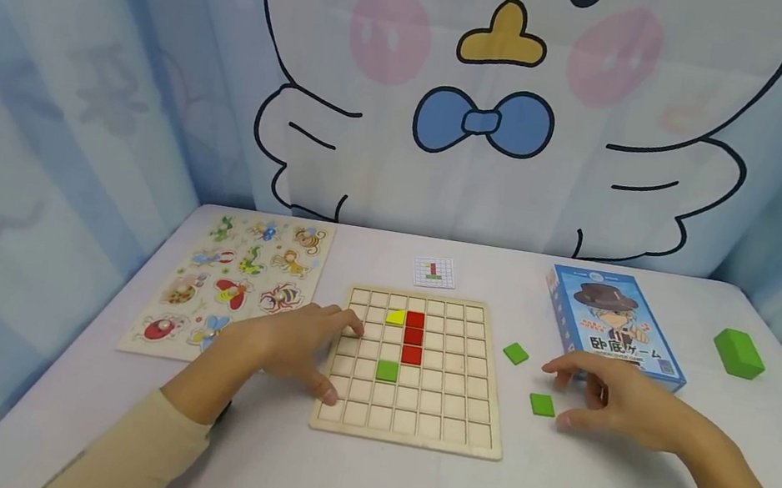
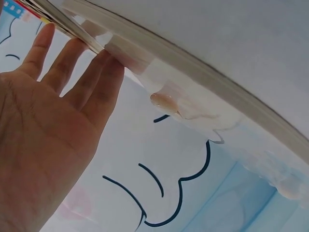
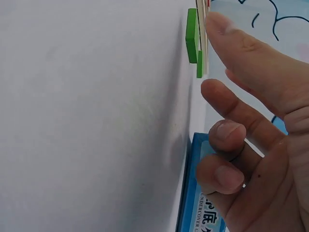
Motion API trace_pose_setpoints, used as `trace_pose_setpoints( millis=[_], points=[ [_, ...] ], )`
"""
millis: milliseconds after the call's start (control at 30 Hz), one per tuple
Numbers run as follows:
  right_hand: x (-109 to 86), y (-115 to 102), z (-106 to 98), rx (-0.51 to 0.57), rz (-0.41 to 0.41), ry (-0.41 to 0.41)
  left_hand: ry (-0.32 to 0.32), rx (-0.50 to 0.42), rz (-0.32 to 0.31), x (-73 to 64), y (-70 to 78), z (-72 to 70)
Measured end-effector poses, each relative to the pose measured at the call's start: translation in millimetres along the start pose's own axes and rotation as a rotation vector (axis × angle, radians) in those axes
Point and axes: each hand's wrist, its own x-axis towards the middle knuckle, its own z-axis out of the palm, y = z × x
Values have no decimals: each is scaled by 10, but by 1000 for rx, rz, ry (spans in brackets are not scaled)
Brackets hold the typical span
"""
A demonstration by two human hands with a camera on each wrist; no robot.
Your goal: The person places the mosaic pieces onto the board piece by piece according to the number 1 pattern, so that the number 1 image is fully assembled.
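Note:
A wooden grid board point(image 1: 442, 408) lies in the middle of the table. Several red tiles point(image 1: 413, 337) form a column on it, with a yellow piece point(image 1: 395, 317) beside the top one and a green tile point(image 1: 387, 371) at lower left. My left hand point(image 1: 293, 343) rests at the board's left edge, thumb and fingers spread. To the board's right lie two loose green tiles, a farther one point(image 1: 515, 353) and a nearer one point(image 1: 542, 405). Just right of the nearer tile hovers my right hand point(image 1: 629, 402), thumb and fingers apart, nothing between them; the right wrist view shows its fingers loosely bent.
A blue game box point(image 1: 623, 312) stands behind my right hand, with a green block point(image 1: 739, 353) farther right. Behind the board lies a small pattern card point(image 1: 435, 272). An insect picture board point(image 1: 234, 280) is at left, partly behind my left hand. A curtain hangs at the back.

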Motion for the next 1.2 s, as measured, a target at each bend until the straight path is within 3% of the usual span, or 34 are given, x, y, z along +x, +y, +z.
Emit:
trace_pose_setpoints(
  millis=[533,967,1200],
  points=[
    [-1,49,42,8,-15,-46,2,4,31,-11,-9,-15],
    [27,12,101,-4,-72,-40,4,8,-5,-21,-4,5],
    [19,-36,95,-8,-40,-62,5,13,-15,-25,-5,11]
  ],
)
